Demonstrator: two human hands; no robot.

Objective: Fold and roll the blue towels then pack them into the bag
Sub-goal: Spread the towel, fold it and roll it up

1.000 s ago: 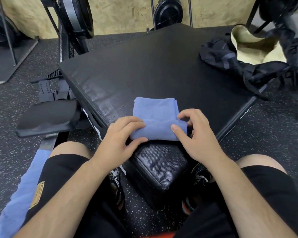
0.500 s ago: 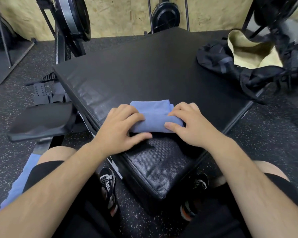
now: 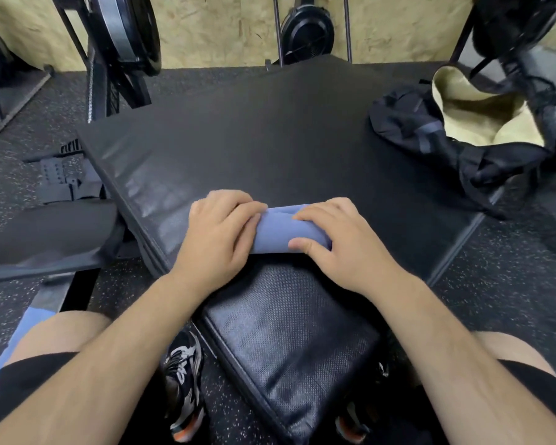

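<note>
One broad black mat (image 3: 270,130) gives a flat, firm bed for rolling, and the bag (image 3: 408,123) sits open at its far right corner, likely so a finished roll can go straight in. At the mat's near edge lies the towel (image 3: 280,229), wound into a tight roll running left to right. Left hand (image 3: 219,232) and right hand (image 3: 337,248) curl over its two ends, fingers clamped on it, seemingly to stop it springing loose.

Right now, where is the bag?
In the head view the bag lies open at the far right, on the right corner of the black mat, well beyond the towel.
</note>
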